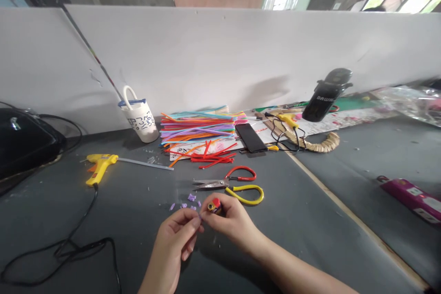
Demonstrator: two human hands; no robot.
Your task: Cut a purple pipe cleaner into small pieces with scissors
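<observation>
My right hand (229,218) is closed around a lighter (215,206), its red and metal top showing above the fingers. Thumb and fingertips of my left hand (179,232) pinch together and meet the right fingertips; a tiny purplish bit seems to be between them, too small to make out. Just beyond the hands lie several purple scraps (191,197) on the dark table. Scissors (227,184) with one red and one yellow handle rest behind the right hand, blades slightly apart and pointing left.
Several colourful pipe cleaners (198,128) are piled at the back, with loose red ones (215,158) in front. A yellow glue gun (101,165) with its cord lies left. A white cup (143,121), phone (251,138), black bottle (324,96) and purple power strip (411,195) stand or lie around.
</observation>
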